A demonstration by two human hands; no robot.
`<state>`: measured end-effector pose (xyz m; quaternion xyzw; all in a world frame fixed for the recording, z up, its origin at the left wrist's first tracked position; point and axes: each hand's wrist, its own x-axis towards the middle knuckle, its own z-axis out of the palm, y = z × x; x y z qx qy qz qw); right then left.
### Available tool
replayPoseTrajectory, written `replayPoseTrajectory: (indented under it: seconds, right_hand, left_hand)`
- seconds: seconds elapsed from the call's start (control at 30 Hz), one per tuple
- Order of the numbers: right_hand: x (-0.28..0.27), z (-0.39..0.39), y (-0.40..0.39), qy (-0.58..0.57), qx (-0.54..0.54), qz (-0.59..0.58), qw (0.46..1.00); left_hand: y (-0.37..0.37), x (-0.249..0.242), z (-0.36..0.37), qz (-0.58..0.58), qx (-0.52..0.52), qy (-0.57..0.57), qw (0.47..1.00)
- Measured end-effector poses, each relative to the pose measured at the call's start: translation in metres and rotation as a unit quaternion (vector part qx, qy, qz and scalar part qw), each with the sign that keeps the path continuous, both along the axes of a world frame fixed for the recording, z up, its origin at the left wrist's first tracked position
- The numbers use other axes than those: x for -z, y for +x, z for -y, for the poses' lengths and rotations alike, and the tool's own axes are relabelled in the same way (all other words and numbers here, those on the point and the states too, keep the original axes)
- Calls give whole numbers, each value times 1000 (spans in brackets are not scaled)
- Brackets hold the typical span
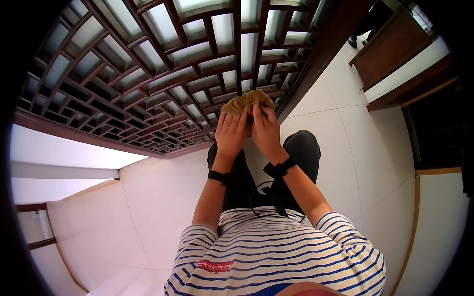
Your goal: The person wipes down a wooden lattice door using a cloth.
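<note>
A bunched brown cloth [247, 102] lies against the dark wooden lattice [182, 64], near its lower right part. My left hand [231, 133] has its fingers on the cloth's left and lower side. Beside it, my right hand [265, 129] grips the cloth's right side, with fingertips pressed into its folds. Both hands are close together, and a black band circles each wrist. The palms and part of the lattice behind the cloth are hidden.
Pale floor tiles [340, 148] spread below and to the right. A brown wooden panel [390, 49] stands at the upper right, with a person's dark shoes [352, 41] beyond it. My bent knees are just below my hands.
</note>
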<state>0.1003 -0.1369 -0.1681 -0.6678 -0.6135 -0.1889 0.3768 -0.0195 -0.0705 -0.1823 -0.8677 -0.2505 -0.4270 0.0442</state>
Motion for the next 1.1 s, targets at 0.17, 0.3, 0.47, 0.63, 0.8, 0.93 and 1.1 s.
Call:
replayPoseTrajectory:
  seconds: [0.17, 0.3, 0.47, 0.63, 0.8, 0.93, 1.1]
  right_hand:
    - [-4, 15, -7, -27, -11, -81, 996]
    - [-44, 8, -7, 5, -27, -12, 1000]
    - [-46, -20, -8, -45, -2, 10, 999]
    - [-55, -16, -12, -42, 4, 8, 999]
    - [-59, -14, -14, -70, 8, 7, 998]
    - [-57, -14, -15, -78, 15, 3, 997]
    - [-54, -14, -19, -78, 27, 2, 997]
  left_hand:
    - [-11, 0, 21, 1, 16, -88, 996]
    - [-8, -36, 25, 75, -15, -69, 995]
    - [0, -35, -2, 33, -84, -7, 996]
    - [8, -37, -5, 40, -109, 25, 993]
    - [7, -37, -6, 19, -103, 21, 994]
    - [6, -39, -5, 16, -107, 17, 994]
    - [6, -38, -3, 53, -85, 6, 995]
